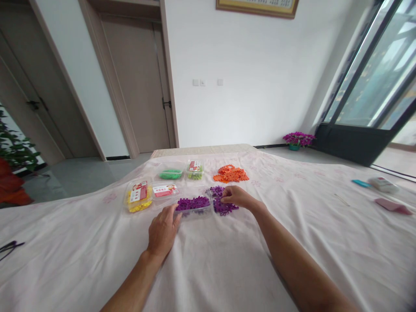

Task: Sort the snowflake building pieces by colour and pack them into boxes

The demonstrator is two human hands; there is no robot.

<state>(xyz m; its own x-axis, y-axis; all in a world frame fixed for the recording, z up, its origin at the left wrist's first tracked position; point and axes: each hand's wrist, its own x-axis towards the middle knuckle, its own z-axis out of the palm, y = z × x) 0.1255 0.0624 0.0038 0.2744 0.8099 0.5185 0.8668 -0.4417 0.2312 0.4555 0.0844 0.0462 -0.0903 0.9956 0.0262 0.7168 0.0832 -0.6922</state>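
Bracing the clear plastic tub (200, 210) at its near-left corner, the left hand (163, 229), loosely parted, should stop it sliding. The right hand (239, 197) curls over purple interlocking pieces (225, 209) heaped just right of it; whether it grips one, I cannot tell.

The near pieces (195, 202) are purple, the far right pile (231, 174) orange, the left pieces (141, 206) yellow; faint pink flowers (110, 198) pattern the pale cloth (211, 268).
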